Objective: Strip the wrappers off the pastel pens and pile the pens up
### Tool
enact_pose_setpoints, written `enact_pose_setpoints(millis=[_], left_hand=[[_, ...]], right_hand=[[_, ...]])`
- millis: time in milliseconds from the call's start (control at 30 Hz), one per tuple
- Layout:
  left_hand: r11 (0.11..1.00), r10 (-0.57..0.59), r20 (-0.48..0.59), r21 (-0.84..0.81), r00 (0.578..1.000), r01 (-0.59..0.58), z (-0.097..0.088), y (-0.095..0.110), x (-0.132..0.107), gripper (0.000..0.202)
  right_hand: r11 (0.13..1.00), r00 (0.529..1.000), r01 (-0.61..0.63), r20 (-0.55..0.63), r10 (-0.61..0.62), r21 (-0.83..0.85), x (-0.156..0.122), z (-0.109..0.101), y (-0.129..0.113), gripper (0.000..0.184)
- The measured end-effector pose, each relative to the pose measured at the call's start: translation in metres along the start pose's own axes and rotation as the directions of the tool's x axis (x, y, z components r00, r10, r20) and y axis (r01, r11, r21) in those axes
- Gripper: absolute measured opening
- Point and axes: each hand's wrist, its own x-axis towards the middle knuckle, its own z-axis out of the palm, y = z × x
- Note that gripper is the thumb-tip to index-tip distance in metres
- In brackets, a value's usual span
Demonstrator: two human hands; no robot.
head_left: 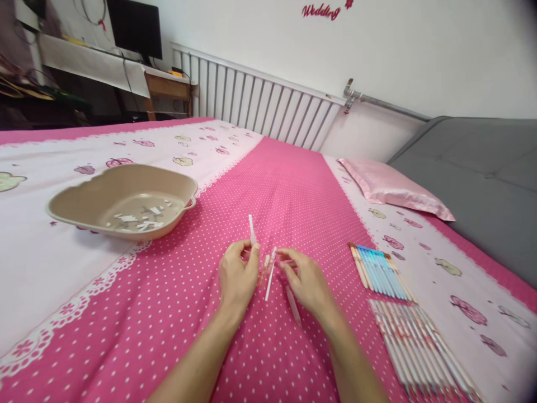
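My left hand (237,274) is closed in a pinch on a thin white pen refill (251,228) that points up and away. My right hand (305,280) is closed on a clear pink pen barrel (270,273), held slanted between the two hands. Another pink pen (292,305) lies on the bedspread under my right palm. Both hands hover just above the pink dotted bedspread (289,190), a few centimetres apart.
A beige plastic basin (79,197) with small white scraps sits to the left. To the right lie a row of blue pens (381,271) and a row of pink-white pens (415,341). A pink pillow (390,186) and a grey headboard (478,179) are beyond them.
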Motion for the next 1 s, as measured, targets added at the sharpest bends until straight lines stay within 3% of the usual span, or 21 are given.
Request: enact_pose_setpoints(millis=[200,567,1000], left_hand=[[1.000,-0.004,0.007,-0.022,1.000,0.004,0.002,-0.001,-0.001,0.027],[0.998,-0.005,0.059,-0.062,0.998,0.009,0.001,0.004,-0.003,0.028],[0.997,0.016,0.106,-0.075,0.994,-0.008,0.005,0.000,-0.003,0.031]], right_hand=[[0.988,0.994,0.037,0.106,-0.021,-0.150,-0.003,0.014,0.003,0.033],[0.978,0.999,-0.043,0.010,0.046,-0.203,-0.001,0.017,0.011,0.013],[0.976,0.978,-0.204,-0.049,0.201,-0.081,0.005,0.015,0.024,0.025]])
